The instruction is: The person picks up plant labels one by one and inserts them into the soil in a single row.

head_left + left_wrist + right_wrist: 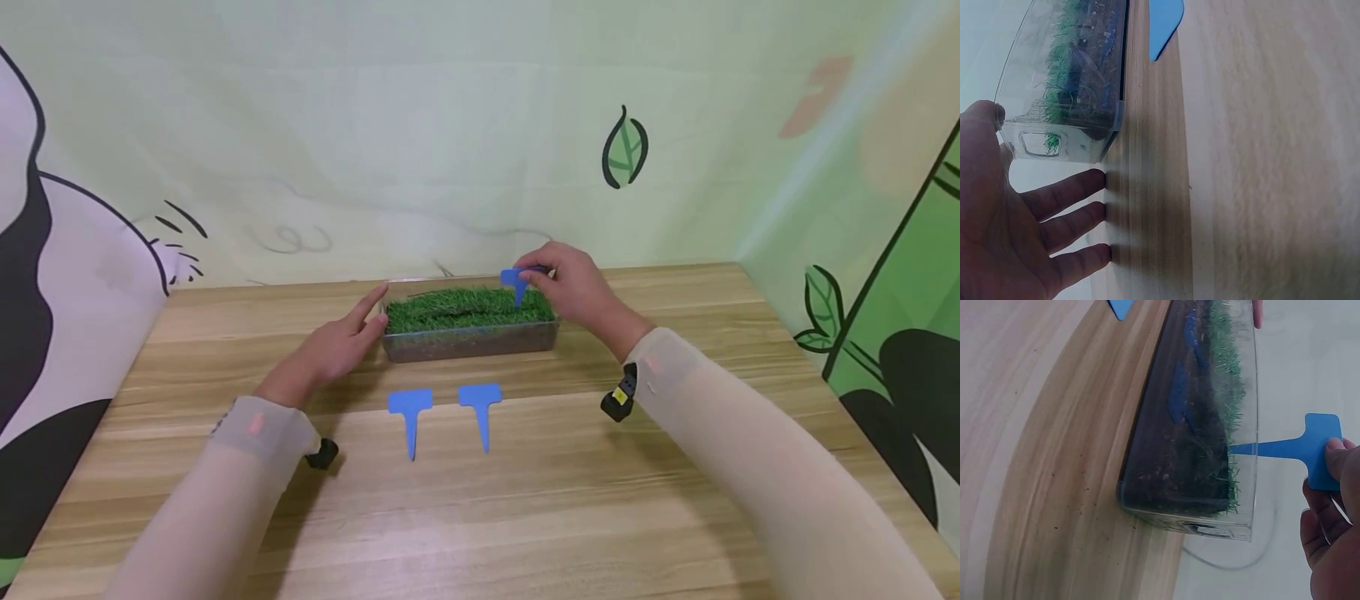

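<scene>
A clear plastic tray (471,340) filled with soil and green grass stands mid-table. My left hand (352,333) rests against its left end with straight fingers; in the left wrist view the thumb (985,119) touches the tray (1066,75) end rim and the other fingers (1075,187) lie spread beside it. My right hand (558,283) pinches the head of a blue T-shaped plant label (516,283) over the tray's right end. In the right wrist view the label (1291,449) points its stake into the grass (1225,369) of the tray (1191,506).
Two more blue labels (410,417) (480,410) lie flat on the wooden table (525,517) in front of the tray. A printed backdrop wall (450,125) rises right behind the tray and along the right side.
</scene>
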`<state>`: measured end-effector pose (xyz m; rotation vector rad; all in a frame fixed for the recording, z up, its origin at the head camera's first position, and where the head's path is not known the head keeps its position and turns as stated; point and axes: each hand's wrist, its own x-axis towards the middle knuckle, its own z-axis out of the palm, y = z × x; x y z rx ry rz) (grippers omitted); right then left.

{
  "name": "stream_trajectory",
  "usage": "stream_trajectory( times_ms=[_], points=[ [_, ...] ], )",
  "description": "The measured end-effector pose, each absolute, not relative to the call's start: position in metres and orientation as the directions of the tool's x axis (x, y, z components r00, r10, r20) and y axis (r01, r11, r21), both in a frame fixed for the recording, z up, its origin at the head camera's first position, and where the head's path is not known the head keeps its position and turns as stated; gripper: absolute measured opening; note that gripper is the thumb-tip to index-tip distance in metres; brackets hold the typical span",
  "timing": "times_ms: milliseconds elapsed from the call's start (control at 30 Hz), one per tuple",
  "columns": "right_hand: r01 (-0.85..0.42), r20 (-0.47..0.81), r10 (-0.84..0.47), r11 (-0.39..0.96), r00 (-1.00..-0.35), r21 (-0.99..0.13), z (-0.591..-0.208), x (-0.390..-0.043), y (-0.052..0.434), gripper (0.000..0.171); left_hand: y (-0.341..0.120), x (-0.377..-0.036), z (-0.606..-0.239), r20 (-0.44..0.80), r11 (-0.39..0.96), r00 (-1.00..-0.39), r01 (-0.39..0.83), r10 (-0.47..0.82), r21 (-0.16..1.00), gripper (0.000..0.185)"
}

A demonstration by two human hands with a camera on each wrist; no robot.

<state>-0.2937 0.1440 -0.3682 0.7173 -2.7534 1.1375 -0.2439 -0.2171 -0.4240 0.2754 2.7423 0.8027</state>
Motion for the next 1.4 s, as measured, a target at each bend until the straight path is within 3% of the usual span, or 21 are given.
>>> stream_trajectory(
  times_ms=[1400],
  points=[
    [-0.443,0.164,-0.426,0.72,-0.89,-0.534,-0.394,-0.299,0.136,0.025,-0.217,-0.244,-0.425,-0.196,0.838,-0.947,0.113,0.253,0.534,0.06]
  ],
)
